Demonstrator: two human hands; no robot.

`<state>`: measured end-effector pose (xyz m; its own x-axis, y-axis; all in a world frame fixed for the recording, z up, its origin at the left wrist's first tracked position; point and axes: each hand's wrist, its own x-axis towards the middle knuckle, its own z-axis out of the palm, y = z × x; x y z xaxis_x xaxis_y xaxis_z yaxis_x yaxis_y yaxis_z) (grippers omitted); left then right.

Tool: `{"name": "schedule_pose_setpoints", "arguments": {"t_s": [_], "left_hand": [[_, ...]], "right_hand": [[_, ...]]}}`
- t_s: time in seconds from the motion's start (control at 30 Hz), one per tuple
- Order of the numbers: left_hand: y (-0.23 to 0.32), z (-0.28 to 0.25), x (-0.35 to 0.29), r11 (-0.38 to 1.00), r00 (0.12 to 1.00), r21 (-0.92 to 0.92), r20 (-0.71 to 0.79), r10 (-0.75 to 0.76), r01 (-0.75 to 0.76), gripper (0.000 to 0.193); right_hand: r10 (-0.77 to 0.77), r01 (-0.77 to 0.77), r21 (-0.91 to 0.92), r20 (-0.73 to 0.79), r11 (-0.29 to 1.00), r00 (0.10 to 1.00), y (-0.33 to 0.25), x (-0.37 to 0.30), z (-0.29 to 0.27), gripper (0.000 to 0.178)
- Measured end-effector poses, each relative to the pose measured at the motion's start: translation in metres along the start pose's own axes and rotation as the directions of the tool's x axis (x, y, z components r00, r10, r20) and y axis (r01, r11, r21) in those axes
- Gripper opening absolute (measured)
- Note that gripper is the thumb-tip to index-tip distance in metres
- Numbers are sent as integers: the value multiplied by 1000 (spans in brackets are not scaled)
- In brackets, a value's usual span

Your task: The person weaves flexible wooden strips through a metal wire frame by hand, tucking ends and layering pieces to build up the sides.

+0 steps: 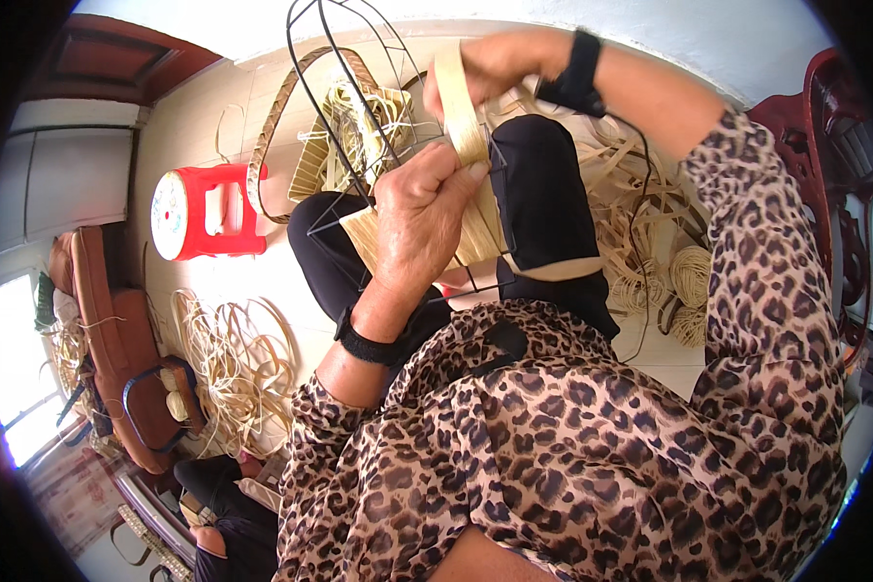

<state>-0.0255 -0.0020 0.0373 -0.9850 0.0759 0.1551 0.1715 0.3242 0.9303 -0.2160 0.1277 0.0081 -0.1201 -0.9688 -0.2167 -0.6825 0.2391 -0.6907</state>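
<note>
A black wire frame (363, 94) rests across my lap between my knees. Pale straw-coloured flat strip is wrapped around its lower part, forming a smooth covered section (480, 238). My left hand (419, 218) is closed at the top of this covering, its thumb pressing the flat strip (462, 116) at the frame's edge. From there the strip runs up to my right hand (495, 70), whose curled fingers grip it beyond the frame. The right fingers are slightly blurred, and the wires under my left palm are hidden.
A woven basket (306, 175) with a tall handle holds loose strips beyond my left knee. Left of it is a red stool (199, 213). Tangled strips (238, 364) and coiled cord (691, 276) lie either side. A carved chair (817, 145) stands right; another person (218, 514) sits lower left.
</note>
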Motion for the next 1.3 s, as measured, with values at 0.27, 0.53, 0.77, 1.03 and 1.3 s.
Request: {"name": "schedule_pose_setpoints", "arguments": {"t_s": [0.27,0.53,0.77,1.03,1.3], "left_hand": [[4,-4,10,997,999,-66,3,-47,47,18],[2,1,-3,994,995,-66,-45,88,-91,19],[8,-13,-9,988,990,-154,-137,-27,5,23],[12,-11,-39,973,996,-222,-75,47,-63,23],[27,-8,-13,995,990,-11,-101,101,-102,22]], "right_hand": [[192,-280,-119,-478,953,857,-93,-47,-36,22],[-15,-355,-319,-763,879,647,-68,-20,-71,24],[10,-293,-259,-734,920,679,-122,-51,-88,22],[8,-263,-243,-720,934,694,-120,-35,-65,21],[86,-522,-315,-790,792,607,-53,-28,-68,26]]}}
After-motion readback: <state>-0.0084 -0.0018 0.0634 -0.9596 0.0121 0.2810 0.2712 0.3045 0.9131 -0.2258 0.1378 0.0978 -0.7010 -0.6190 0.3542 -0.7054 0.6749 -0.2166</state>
